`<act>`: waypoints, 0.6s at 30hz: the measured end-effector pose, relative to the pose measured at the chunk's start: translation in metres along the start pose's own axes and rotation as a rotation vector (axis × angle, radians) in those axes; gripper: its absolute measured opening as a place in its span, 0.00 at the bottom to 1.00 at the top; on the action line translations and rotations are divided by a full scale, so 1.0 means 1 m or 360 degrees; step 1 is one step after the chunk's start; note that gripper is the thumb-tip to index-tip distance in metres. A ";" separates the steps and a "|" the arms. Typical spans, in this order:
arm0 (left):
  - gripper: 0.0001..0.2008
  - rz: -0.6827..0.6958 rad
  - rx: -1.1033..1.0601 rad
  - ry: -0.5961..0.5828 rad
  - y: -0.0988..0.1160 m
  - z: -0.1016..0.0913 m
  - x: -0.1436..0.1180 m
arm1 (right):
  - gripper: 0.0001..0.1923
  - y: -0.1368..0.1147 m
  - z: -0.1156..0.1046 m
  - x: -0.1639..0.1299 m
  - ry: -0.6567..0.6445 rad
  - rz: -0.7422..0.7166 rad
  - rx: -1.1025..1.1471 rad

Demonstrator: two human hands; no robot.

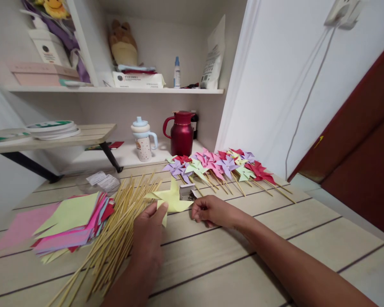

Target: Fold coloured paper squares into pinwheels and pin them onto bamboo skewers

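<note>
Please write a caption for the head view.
Left hand holds a yellow paper pinwheel near loose sticks and coloured paper sheets.

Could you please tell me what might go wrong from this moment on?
The left hand pinches the yellow pinwheel, so its paper might crease or its folds might open.

The right hand is close to the small box, and a bump could perhaps scatter the small dark things there.

Loose sticks lie beside the left hand; a sideways move might spread them.
</note>
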State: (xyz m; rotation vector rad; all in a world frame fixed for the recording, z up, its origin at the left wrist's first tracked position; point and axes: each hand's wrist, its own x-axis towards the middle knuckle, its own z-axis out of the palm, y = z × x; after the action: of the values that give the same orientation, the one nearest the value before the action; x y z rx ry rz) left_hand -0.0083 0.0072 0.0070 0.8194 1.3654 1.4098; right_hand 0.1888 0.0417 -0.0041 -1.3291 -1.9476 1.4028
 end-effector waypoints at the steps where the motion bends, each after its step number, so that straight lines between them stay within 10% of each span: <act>1: 0.11 0.0005 0.0000 0.0014 0.000 0.000 0.000 | 0.06 -0.001 -0.002 -0.001 -0.0039 0.0017 -0.0026; 18: 0.11 0.0006 -0.0046 -0.0021 -0.006 0.002 0.002 | 0.06 -0.017 -0.011 -0.017 -0.0313 0.0055 -0.0565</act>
State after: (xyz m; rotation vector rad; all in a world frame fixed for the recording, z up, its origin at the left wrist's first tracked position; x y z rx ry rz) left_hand -0.0062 0.0089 0.0011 0.8115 1.3313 1.4219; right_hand 0.1969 0.0317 0.0186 -1.4241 -2.4029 1.2857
